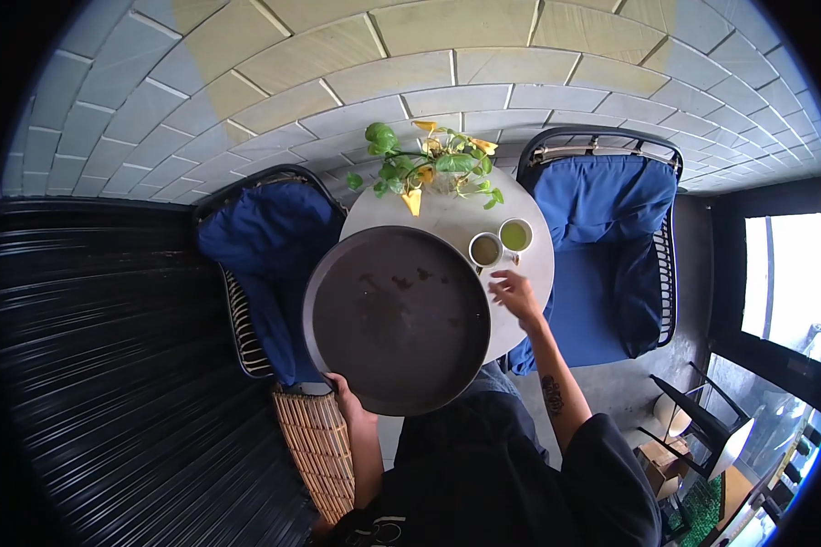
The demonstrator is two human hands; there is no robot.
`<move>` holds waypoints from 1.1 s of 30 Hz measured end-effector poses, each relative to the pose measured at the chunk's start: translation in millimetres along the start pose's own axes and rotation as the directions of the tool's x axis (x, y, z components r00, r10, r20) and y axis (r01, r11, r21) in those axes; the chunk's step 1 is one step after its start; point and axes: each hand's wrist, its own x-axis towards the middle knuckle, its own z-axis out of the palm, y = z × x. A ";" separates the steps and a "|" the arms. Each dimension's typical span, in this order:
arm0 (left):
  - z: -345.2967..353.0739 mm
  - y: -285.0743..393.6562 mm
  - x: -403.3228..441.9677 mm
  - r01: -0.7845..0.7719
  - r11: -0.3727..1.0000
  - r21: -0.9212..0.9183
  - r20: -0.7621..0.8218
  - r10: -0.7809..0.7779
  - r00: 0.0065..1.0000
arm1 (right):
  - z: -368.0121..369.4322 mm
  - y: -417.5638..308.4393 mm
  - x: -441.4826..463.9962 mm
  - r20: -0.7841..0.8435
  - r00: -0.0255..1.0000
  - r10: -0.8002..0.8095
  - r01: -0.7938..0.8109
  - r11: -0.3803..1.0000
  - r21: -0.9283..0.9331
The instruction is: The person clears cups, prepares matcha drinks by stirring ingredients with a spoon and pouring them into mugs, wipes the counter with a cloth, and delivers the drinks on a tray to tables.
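A large round dark serving tray (397, 337) is held level over the near left part of the round table (524, 319). Gripping its lower left rim is my left hand (351, 401), its thumb over the edge. Nothing stands on the tray, though its surface shows wet-looking smears. My right hand (515, 296) hovers just below two white cups, its fingers apart and holding nothing. One cup (485, 249) contains a brownish liquid. The other cup (516, 235), beside it to the right, contains a green liquid.
A leafy potted plant (429, 167) sits at the table's far side, against the brick wall (420, 59). Blue-cushioned chairs flank the table, one on the left (269, 232) and one on the right (597, 264). A woven bamboo piece (315, 447) lies at lower left.
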 end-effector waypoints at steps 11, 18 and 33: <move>-10.1 3.6 -16.4 0.000 1.000 -0.031 -0.062 -0.002 0.998 | 41.5 12.0 12.5 0.171 0.984 0.054 -0.113 0.927 0.357; -3.2 13.8 -31.2 -0.038 0.999 0.011 0.007 0.038 0.999 | 36.4 27.4 -6.5 0.006 1.000 -0.001 0.000 0.960 0.278; -3.1 45.8 -5.4 -0.064 0.988 0.139 0.296 0.020 0.955 | -15.7 -30.5 -273.0 -0.427 0.882 -0.198 0.188 0.980 -0.066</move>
